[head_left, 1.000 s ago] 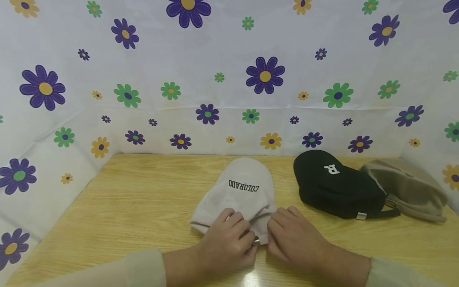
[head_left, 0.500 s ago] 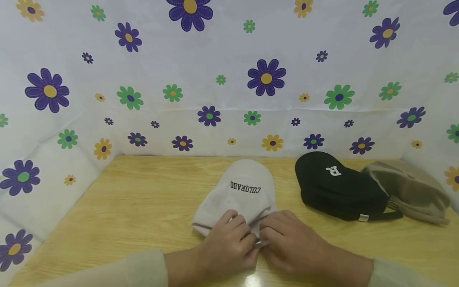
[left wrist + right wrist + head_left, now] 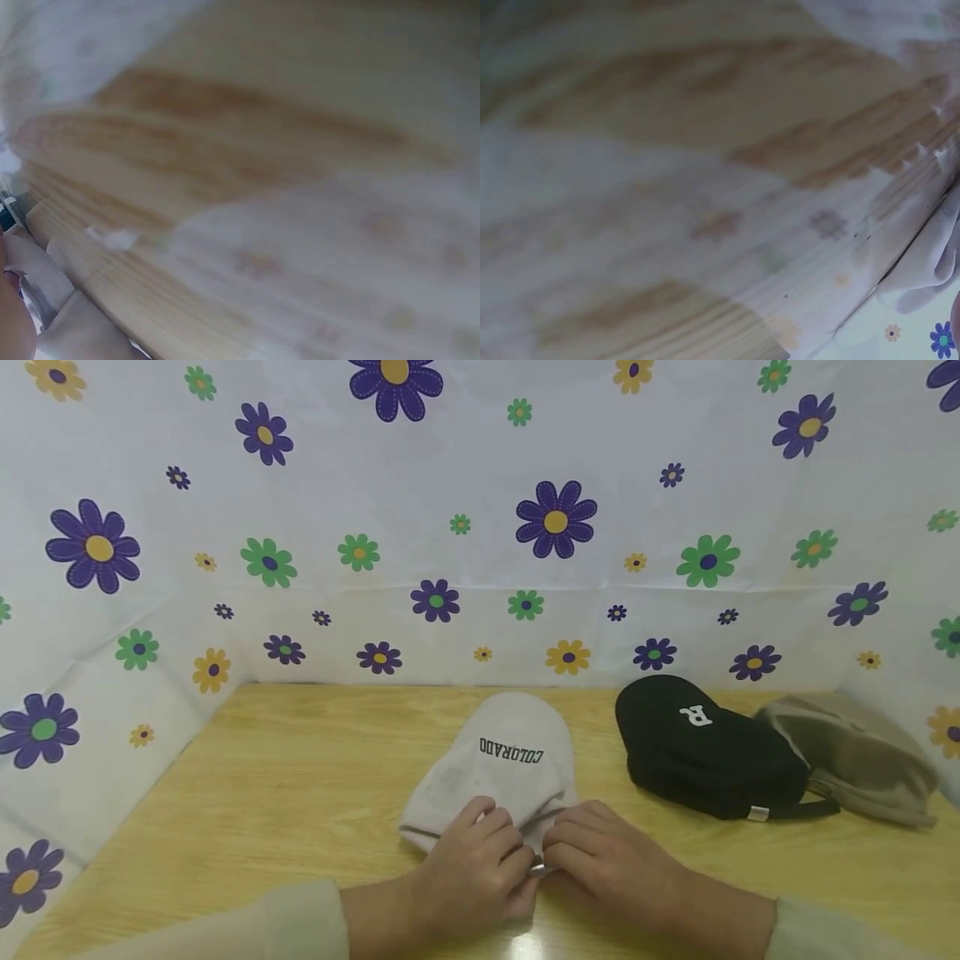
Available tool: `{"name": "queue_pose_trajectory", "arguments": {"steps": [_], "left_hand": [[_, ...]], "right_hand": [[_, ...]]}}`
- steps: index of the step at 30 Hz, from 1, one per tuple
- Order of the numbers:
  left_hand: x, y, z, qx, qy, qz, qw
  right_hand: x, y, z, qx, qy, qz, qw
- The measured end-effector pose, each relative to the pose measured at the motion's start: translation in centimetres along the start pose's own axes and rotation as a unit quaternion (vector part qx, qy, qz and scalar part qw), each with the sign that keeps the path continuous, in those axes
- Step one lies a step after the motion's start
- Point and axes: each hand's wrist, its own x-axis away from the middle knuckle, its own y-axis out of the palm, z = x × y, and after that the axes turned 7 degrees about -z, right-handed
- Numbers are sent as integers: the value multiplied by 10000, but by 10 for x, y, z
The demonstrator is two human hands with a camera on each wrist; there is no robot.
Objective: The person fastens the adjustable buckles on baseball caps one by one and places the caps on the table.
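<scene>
A pale cap (image 3: 495, 777) with dark COLORADO lettering sits on the table, its brim pointing away from me and its back edge nearest me. At that back edge my left hand (image 3: 476, 864) pinches the strap beside a small shiny buckle (image 3: 537, 868). Close on the buckle's other side, my right hand (image 3: 611, 856) grips the strap end between curled fingers and thumb, which cover most of it. Pale cap fabric (image 3: 86, 330) shows low in the left wrist view, and a fold of the cap (image 3: 930, 262) at the right of the right wrist view.
To the right lies a black cap (image 3: 712, 768) with a white letter R and a loose strap. A brown cap (image 3: 862, 752) rests against it at the table's right side. A flowered white cloth (image 3: 450, 468) rises behind the wooden table (image 3: 300, 760).
My right hand has shifted left toward the buckle, and its fingers now cover the strap end that showed before. The left hand and the caps have stayed in place.
</scene>
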Motion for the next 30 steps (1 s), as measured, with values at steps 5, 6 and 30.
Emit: {"name": "queue_pose_trajectory", "arguments": {"steps": [5, 6, 30], "left_hand": [[1, -1, 1, 36, -25, -132, 9999], [1, -1, 1, 31, -25, -157, 9999], [-1, -2, 1, 11, -34, -409, 9992]], "right_hand": [[1, 0, 0, 120, 6, -163, 9998], [1, 0, 0, 152, 1, -202, 9997], [3, -1, 2, 483, 165, -298, 9982]]}}
